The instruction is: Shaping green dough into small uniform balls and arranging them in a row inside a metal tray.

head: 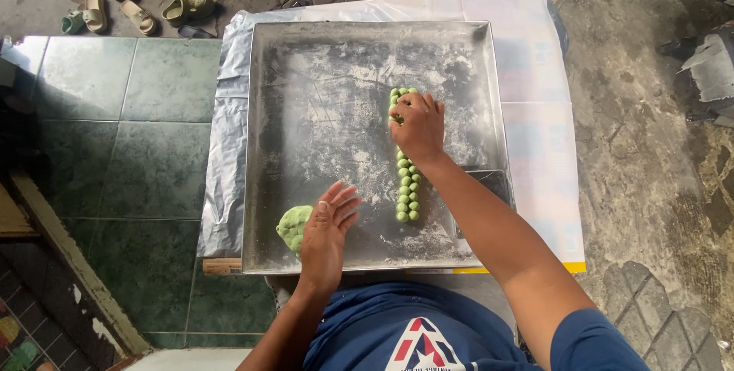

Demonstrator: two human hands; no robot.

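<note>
Pressing down at the tray's one o'clock, the right hand has fingers curled on a green dough ball atop the double row; a nudge could scatter neighbours. The left hand, fingers together and flat, touches the dough lump at seven o'clock, which could stick.

Right hand presses down on a double row of small green dough balls in the floured metal tray. Left hand, fingers spread flat, rests beside a green dough lump at the tray's near edge. Sandals lie beyond on the floor.
</note>
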